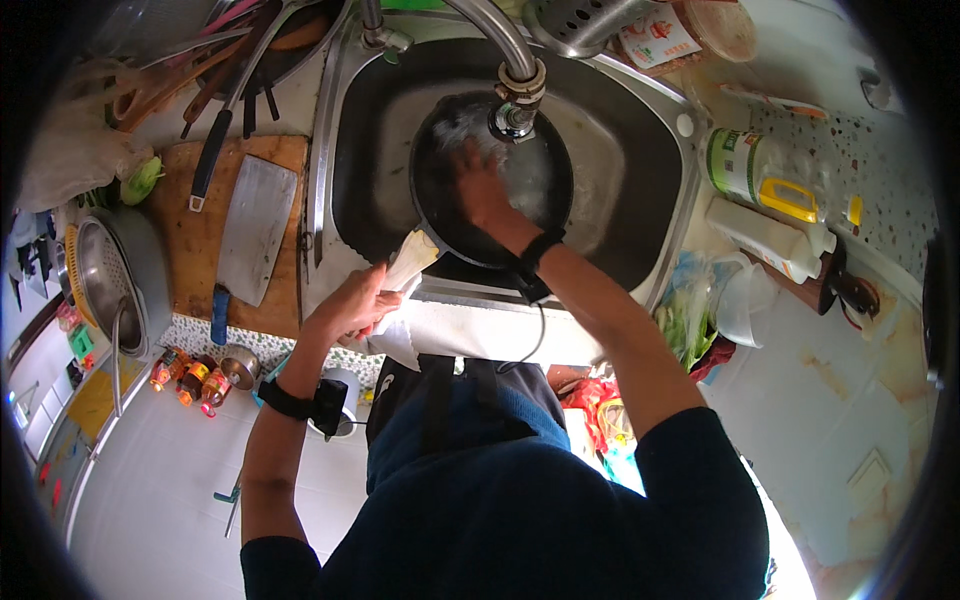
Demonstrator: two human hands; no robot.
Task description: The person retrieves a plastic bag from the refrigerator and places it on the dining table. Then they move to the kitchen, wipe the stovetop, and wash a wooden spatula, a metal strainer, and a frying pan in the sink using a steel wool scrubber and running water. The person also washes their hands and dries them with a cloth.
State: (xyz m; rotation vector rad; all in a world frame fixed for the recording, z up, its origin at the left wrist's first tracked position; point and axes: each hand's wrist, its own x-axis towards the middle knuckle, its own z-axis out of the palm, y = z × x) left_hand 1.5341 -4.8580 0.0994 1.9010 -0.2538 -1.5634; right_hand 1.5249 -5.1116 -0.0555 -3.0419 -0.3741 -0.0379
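A dark round pan (536, 202) rests in the stainless steel sink (637, 172), under the metal faucet (517, 105). Water runs from the faucet into the pan and stirs up around my right hand (480, 184), which reaches down inside with its fingers blurred. Whether those fingers hold anything cannot be made out. At the sink's front left edge, my left hand (360, 304) is closed around the pan's handle (411, 259), which points toward me and has a pale wrapping or cloth about it. Pale cloth hangs below that hand.
Left of the sink, a cleaver (259, 225) and a long-handled utensil (214, 154) lie on a wooden cutting board (187, 277). Metal pots (142, 300) stand farther left. Plastic bottles (757, 232) and bagged greens (686, 322) sit to the right. A perforated steel holder (581, 26) is behind.
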